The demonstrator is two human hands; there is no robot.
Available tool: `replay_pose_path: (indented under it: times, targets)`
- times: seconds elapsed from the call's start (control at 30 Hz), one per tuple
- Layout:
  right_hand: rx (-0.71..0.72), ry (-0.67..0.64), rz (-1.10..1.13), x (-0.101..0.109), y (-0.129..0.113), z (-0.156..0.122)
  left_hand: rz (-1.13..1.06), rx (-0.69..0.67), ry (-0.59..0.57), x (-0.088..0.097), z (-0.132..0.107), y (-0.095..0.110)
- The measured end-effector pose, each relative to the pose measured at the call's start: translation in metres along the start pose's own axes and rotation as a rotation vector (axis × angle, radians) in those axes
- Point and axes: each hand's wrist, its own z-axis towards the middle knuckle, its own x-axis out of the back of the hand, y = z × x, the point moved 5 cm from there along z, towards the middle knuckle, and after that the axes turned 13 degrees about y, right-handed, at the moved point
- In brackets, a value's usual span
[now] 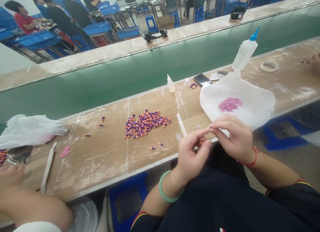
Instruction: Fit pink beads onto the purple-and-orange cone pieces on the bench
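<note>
My left hand, with a green bangle on the wrist, and my right hand, with a red cord on the wrist, meet over the bench's near edge. Both pinch something tiny between fingertips; a speck of orange shows by the left fingers, too small to name. A pile of purple and orange pieces lies on the bench to the left of my hands. A white sheet holding a heap of pink beads lies just beyond my right hand.
A small glue bottle, a large bottle with a blue tip, a tape roll and a white stick are on the bench. A green conveyor belt runs behind. Another person's arm is at the left, another hand at the far right.
</note>
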Motion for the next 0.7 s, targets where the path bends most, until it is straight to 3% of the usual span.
replay_pose_path:
  times: [0.13, 0.2, 0.47, 0.6, 0.7]
  targets:
    - [0.085, -0.058, -0.041, -0.003, -0.001, 0.000, -0.021, 0.034, -0.005, 0.000, 0.000, 0.000]
    - [0.057, -0.069, -0.035, -0.003, 0.002, 0.001, -0.054, 0.059, -0.014, -0.001, 0.000, 0.001]
    - [-0.645, -0.273, 0.435, -0.014, 0.023, -0.004, -0.156, 0.224, 0.027, -0.003, 0.009, 0.000]
    - [-0.723, -0.327, 0.500, -0.014, 0.022, -0.005, -0.227, 0.337, -0.026, -0.008, 0.010, -0.009]
    - [-0.667, -0.319, 0.408, -0.011, 0.020, -0.003, -0.232, 0.350, -0.026, -0.009, 0.011, -0.012]
